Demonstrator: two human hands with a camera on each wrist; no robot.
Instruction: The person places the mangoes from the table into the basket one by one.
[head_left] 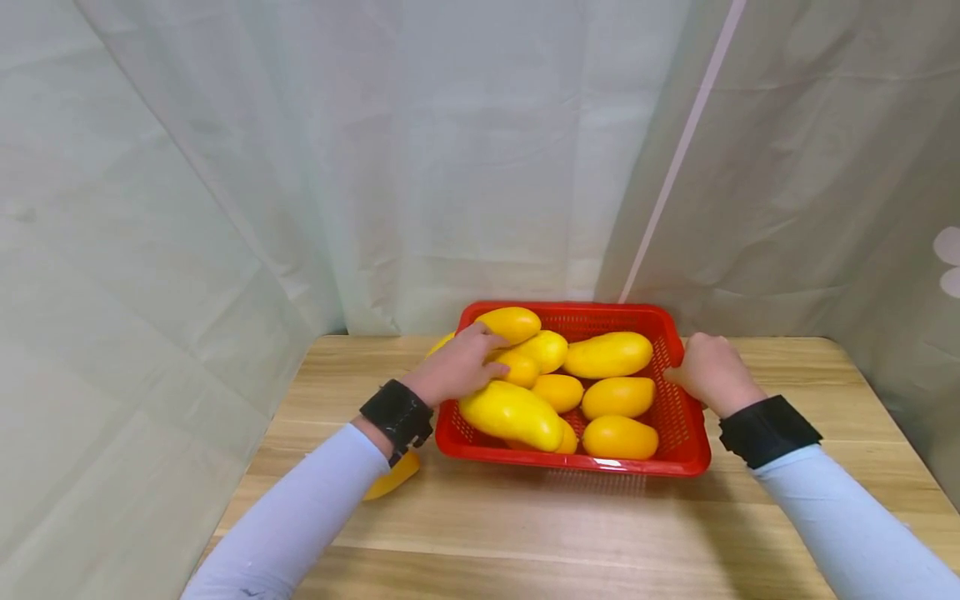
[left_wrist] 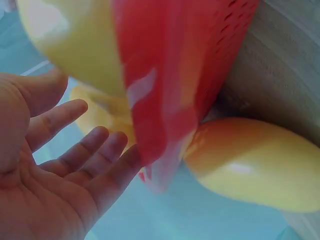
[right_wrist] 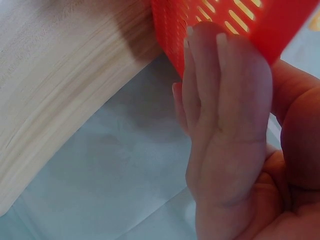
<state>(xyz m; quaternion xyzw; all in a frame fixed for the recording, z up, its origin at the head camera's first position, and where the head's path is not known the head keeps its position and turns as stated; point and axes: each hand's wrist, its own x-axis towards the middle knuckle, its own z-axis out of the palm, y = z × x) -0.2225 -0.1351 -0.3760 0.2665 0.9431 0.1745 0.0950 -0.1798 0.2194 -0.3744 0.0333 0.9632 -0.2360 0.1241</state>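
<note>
A red plastic basket [head_left: 678, 468] with perforated walls holds several yellow mangoes [head_left: 609, 356]. My left hand [head_left: 459, 364] reaches over its left rim, among the mangoes there. In the left wrist view its fingers [left_wrist: 115, 175] are loosely extended, with a fingertip right at the rim and nothing gripped. A large long mango [head_left: 510, 414] lies just in front of that hand, on top of others. My right hand [head_left: 712, 375] grips the right rim, thumb on the inner side and fingers [right_wrist: 242, 90] against the outer wall.
One mango [head_left: 396, 477] lies on the wooden table [head_left: 570, 533] under my left forearm, partly hidden. Another mango [head_left: 441, 342] shows just outside the basket's left rim. A pale curtain [head_left: 480, 167] hangs right behind the table's far edge.
</note>
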